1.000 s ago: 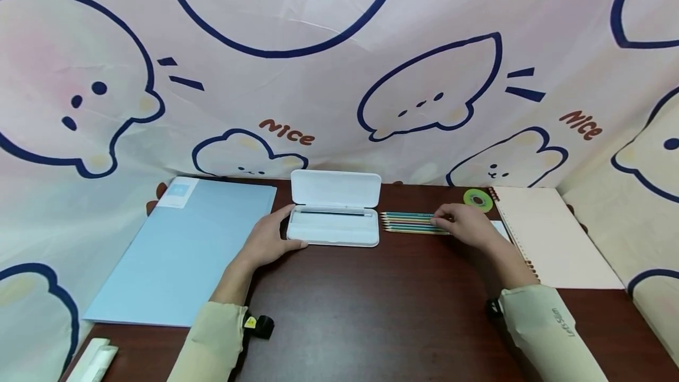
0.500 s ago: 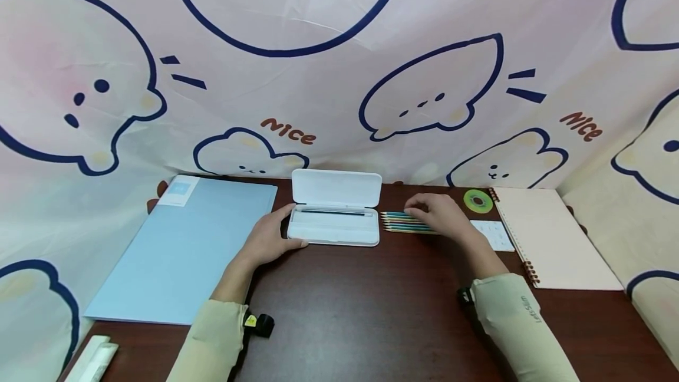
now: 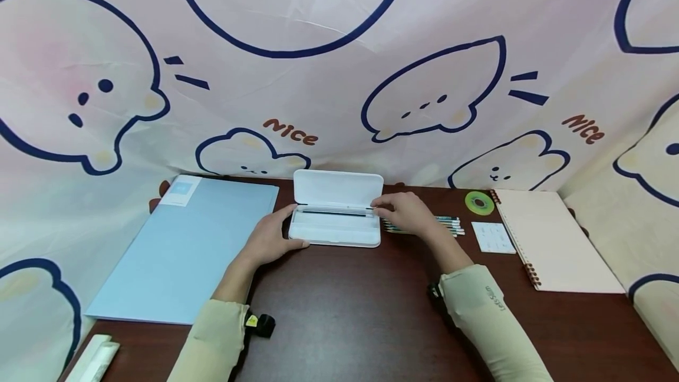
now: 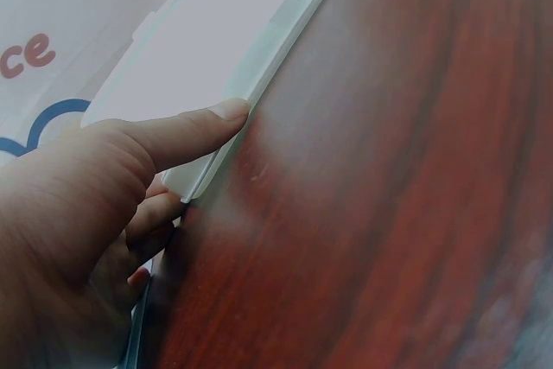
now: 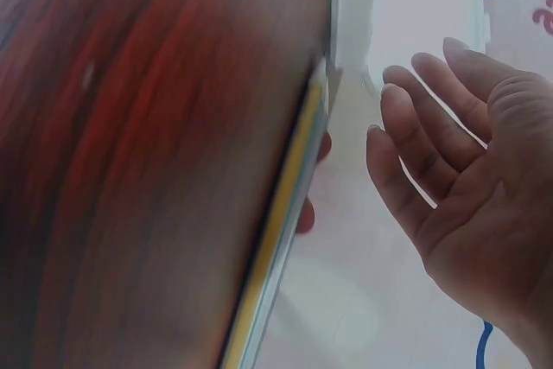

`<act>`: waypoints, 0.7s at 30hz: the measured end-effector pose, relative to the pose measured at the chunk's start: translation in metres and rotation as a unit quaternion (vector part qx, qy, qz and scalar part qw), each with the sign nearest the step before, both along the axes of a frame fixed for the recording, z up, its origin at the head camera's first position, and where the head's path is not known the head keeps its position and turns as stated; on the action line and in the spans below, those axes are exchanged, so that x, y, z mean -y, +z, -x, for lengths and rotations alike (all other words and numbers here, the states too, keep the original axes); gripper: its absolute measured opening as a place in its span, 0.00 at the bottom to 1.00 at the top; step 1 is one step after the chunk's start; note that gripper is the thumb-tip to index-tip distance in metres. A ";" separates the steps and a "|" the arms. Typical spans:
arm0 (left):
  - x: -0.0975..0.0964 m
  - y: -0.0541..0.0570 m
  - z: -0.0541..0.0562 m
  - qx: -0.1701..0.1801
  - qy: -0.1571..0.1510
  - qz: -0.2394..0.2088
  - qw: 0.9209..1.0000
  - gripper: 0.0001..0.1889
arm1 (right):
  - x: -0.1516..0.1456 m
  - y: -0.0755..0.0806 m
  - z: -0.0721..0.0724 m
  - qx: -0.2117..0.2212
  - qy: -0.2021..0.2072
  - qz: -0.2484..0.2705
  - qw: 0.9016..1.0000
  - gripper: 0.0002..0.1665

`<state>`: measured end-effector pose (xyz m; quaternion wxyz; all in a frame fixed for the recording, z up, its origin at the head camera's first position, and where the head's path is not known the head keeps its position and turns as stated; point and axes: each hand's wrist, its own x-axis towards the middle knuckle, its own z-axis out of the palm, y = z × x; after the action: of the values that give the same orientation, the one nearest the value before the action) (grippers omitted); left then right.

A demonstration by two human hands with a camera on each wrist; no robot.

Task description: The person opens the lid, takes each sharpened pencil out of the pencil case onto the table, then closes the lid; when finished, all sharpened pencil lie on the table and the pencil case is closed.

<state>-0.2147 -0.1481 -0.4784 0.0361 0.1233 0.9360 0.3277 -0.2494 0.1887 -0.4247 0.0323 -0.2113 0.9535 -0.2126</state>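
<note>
A white pencil case (image 3: 334, 236) stands with its lid (image 3: 338, 188) raised. One dark pencil (image 3: 331, 213) lies along the back of its tray. My left hand (image 3: 267, 239) holds the case at its left end, thumb on the front edge in the left wrist view and fingers around the corner. My right hand (image 3: 407, 212) is at the case's right end, its fingertips by the rear corner. In the right wrist view its thumb and fingers are loosely bent and apart, with nothing seen between them. A row of several pencils (image 3: 451, 226) lies partly hidden under this hand.
A large light blue folder (image 3: 185, 246) lies at the left. On the right are a spiral notebook (image 3: 562, 240), a small white card (image 3: 493, 237) and a green ring-shaped roll (image 3: 479, 203). A white wrapped packet (image 3: 94, 358) sits at the front left. A printed cloth hangs behind.
My right hand has moved left across the row of pencils to the case's right end, uncovering the white card and the pencils' right ends. The left hand has stayed on the case.
</note>
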 end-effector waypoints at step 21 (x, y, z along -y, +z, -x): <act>0.000 0.002 -0.001 0.003 -0.004 -0.007 1.000 0.50 | 0.041 -0.008 0.000 0.016 0.016 -0.058 0.998 0.15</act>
<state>-0.2140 -0.1477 -0.4761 0.0392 0.1260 0.9332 0.3344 -0.2496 0.1480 -0.4327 0.0627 -0.2207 0.9601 -0.1600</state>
